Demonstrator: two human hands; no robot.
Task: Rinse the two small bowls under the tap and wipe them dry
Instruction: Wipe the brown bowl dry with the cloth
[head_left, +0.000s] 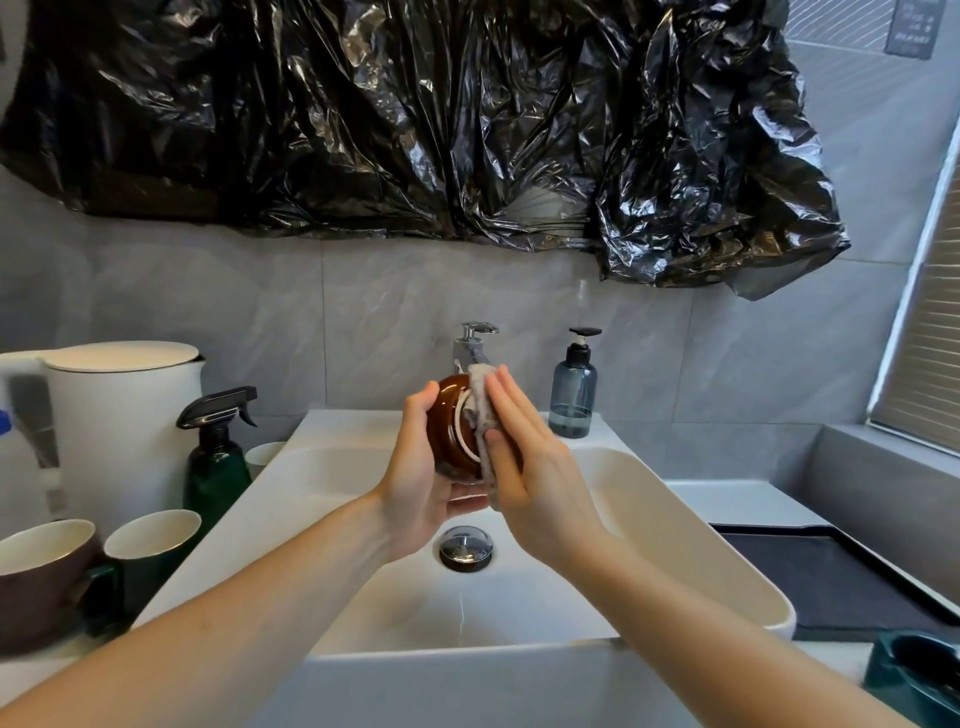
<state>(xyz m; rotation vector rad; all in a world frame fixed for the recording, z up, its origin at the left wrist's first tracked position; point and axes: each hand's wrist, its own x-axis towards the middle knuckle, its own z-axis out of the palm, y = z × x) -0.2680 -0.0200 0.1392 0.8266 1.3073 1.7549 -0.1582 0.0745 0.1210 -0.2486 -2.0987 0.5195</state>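
While left hand (415, 483) cups brown bowl (451, 431), cloth (483, 415) pressed right

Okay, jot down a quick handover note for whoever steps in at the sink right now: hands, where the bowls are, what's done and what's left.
Left hand: grips the brown bowl on its side over the basin, base facing right.
Right hand: fingers straight, pressing a grey cloth against the bowl's base.
Tap: no water visibly running.
Done: this bowl looks past rinsing and is being wiped.
Left: finish drying it. The second small bowl cannot be identified for certain; a dark green dish sits at bottom right, state unclear.
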